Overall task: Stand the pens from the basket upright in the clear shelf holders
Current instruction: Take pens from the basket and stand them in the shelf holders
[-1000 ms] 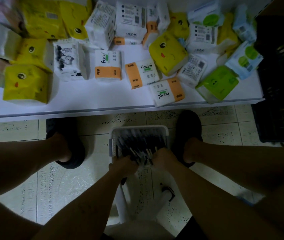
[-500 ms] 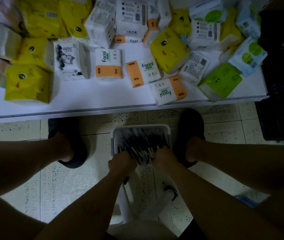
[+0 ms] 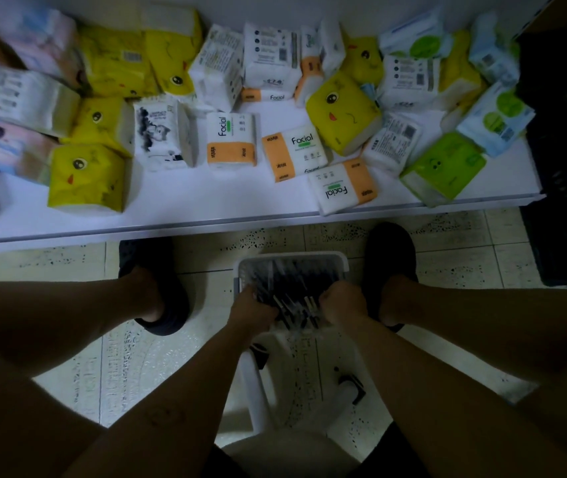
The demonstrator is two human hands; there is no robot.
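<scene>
A white basket (image 3: 292, 258) full of dark pens (image 3: 295, 284) sits on the floor between my feet. My left hand (image 3: 251, 310) reaches in at the basket's near left corner, fingers curled among the pens. Opposite it, at the near right corner, my right hand (image 3: 342, 305) has its fingers curled round a bunch of pens. The fingertips are hidden, so the left hand's grip is unclear. No clear shelf holders are in view.
A low white shelf (image 3: 206, 208) ahead carries several tissue packs (image 3: 232, 143). A black crate (image 3: 565, 160) stands at the right. A white stool leg (image 3: 254, 391) runs below my hands. My feet in dark slippers (image 3: 390, 253) flank the basket on tiled floor.
Both hands have spread slightly apart toward the basket's near corners and dug deeper among the pens. The camera has shifted a little, blurring the left shelf packs.
</scene>
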